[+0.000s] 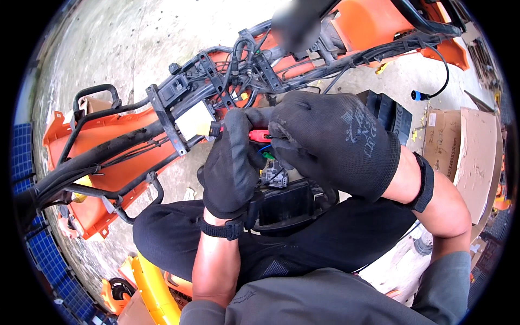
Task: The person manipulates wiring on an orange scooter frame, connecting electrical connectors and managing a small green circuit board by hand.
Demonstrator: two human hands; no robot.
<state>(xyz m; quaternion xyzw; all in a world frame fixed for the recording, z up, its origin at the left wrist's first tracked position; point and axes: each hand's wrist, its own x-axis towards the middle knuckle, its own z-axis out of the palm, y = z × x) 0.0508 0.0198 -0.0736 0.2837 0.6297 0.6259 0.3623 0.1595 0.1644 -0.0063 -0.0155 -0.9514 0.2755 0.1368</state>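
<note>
My left hand, in a black work glove, is closed with its fingers curled inward. Facing it, my right hand wears the same kind of glove, and its thumb and fingers pinch together. A small red piece spans the gap between the two hands, gripped at both sides. Most of it is hidden by the gloves, so its kind is unclear. A blue wire and a green connector show just below it. Beneath the hands is a grey metal-like part by an open black plastic box.
A vehicle frame with black tubes, orange panels and a bundled wiring harness stretches across beyond my hands. At right hangs a cable with a blue-ended plug, near a cardboard box. A yellow curved part lies at lower left.
</note>
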